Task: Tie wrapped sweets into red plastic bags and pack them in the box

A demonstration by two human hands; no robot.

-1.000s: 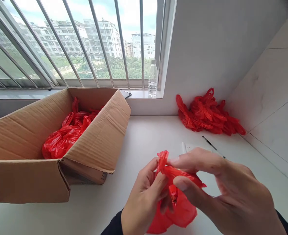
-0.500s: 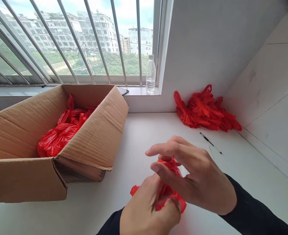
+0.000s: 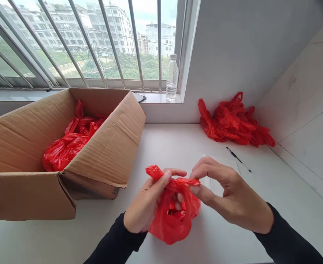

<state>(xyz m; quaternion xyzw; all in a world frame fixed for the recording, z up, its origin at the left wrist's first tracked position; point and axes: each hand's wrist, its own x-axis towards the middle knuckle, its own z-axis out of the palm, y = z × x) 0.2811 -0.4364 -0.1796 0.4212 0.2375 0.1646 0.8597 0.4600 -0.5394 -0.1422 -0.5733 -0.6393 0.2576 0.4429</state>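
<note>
A red plastic bag [image 3: 172,229] is held up between my two hands, low in the middle of the view. My left hand [image 3: 150,201] is closed on the bag's gathered top, thumb pressed over it, with one twisted end poking out past the thumb. Some of its fingers show through an opening in the bag. My right hand [image 3: 224,190] pinches the other end of the gathered top between thumb and fingertips. Inside the opening something red and shiny shows; I cannot tell what it is.
An open cardboard box [image 3: 103,146] at the left holds filled red bags [image 3: 65,150]. At the back right lies a heap of red plastic bags [image 3: 233,121], with a pen [image 3: 238,159] in front. A water bottle [image 3: 172,79] and a dark flat device [image 3: 140,97] rest on the windowsill.
My left hand has turned and lifted the red bag, so its opening now faces me. My right hand has gone from hovering above to pinching the bag's end.
</note>
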